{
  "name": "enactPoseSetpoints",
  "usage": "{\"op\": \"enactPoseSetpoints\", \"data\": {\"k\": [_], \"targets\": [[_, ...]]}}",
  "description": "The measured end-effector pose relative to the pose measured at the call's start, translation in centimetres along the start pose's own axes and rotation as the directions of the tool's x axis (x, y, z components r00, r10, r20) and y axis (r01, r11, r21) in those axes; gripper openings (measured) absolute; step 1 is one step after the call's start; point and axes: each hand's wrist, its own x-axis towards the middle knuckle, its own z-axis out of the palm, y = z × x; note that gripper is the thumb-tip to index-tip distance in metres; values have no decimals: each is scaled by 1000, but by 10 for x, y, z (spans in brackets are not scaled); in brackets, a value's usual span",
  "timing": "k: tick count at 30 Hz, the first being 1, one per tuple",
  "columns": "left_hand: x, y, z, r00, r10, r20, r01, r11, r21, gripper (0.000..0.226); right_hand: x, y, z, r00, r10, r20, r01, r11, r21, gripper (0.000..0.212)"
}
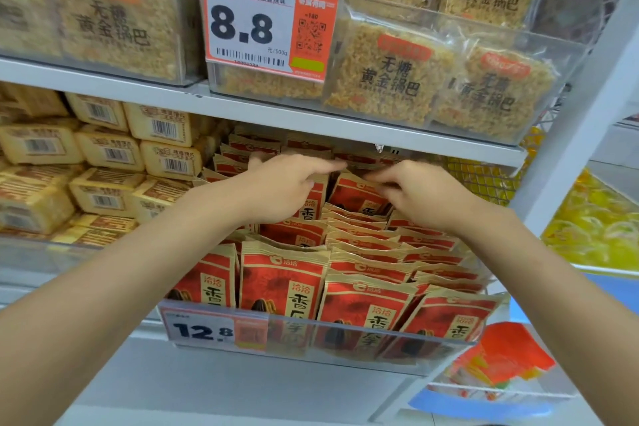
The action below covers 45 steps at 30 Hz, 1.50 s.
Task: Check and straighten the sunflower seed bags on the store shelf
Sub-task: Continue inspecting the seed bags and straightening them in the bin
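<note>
At the back of the clear bin [321, 334], the left hand [283, 190] lies fingers outstretched over the sunflower seed bags [287, 287] while the right hand [415, 195] pinches a rear bag [359, 199], mid-straightening, which probably next needs pulling upright.

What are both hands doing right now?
Left hand: fingers stretched over red-and-tan sunflower seed bags; grip cannot be told.
Right hand: fingers curled round one bag's top.

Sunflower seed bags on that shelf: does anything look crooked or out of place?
Yes. The right-side bags lie tilted back and fanned over one another, while the left front bags stand upright, so the rows look uneven.
</note>
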Motion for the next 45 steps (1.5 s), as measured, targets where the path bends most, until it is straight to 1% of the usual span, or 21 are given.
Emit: {"op": "enactPoseSetpoints", "data": {"k": [4,6,8,9,11,12,13,14,16,20,25,29,31,34,36,38,39,40,42,44,45], "targets": [[4,7,1,999,-27,31,23,993,119,60,10,-7,3,992,9,125,0,997,-75,42],[7,7,2,999,-31,34,25,989,144,63,13,-11,9,987,6,164,15,992,-123,43],[8,5,4,1000,-18,21,15,990,140,65,13,-11,9,983,-2,183,26,991,-128,42],[9,3,4,1000,-12,17,9,990,140,66,12,-11,7,982,-15,190,33,995,-95,40],[10,0,5,1000,-21,22,17,986,165,67,5,-8,3,989,-23,143,12,997,77,37],[10,0,6,999,-37,31,31,983,178,67,1,-5,1,997,-2,75,-11,984,175,37],[9,0,6,998,-51,41,43,982,184,69,-2,-1,0,1000,31,-1,-30,971,239,37],[9,1,6,997,-58,51,48,982,184,69,-4,3,0,997,60,-54,-44,965,259,38],[7,3,5,996,-62,66,50,983,176,67,-4,9,2,993,95,-70,-77,970,230,40],[5,3,2,995,-64,73,51,985,164,48,16,9,7,989,150,-1,-147,969,196,39],[3,2,2,996,-40,84,24,983,181,48,34,-2,8,979,177,98,-185,979,81,40],[1,0,1,994,-49,95,33,986,161,47,32,-3,8,985,152,77,-157,985,75,31],[0,-1,1,992,-60,109,40,983,180,46,23,-4,9,993,113,19,-114,989,98,30],[0,-2,2,990,-68,127,41,978,207,45,5,-5,10,986,42,-159,-23,993,119,29],[2,-1,2,989,-64,135,34,976,217,44,-9,-4,7,954,-20,-299,51,994,96,27],[2,-3,2,990,-54,132,27,980,198,42,-22,-5,1,907,-81,-414,122,990,74,22],[2,-4,1,991,-42,123,25,990,137,40,-27,-6,-2,881,-99,-463,152,985,79,19],[0,-5,-1,995,-24,92,21,999,37,39,-32,-7,-5,857,-104,-505,177,979,98,17],[-6,-4,-4,1000,8,-30,-13,984,-178,40,-39,-12,-11,810,-109,-576,212,971,115,16],[-15,0,-9,988,33,-154,-78,952,-297,42,-45,-21,-19,748,-159,-645,250,967,51,19],[-20,3,-12,983,48,-176,-109,930,-352,39,-45,-26,-24,719,-184,-670,272,962,27,20]]}}
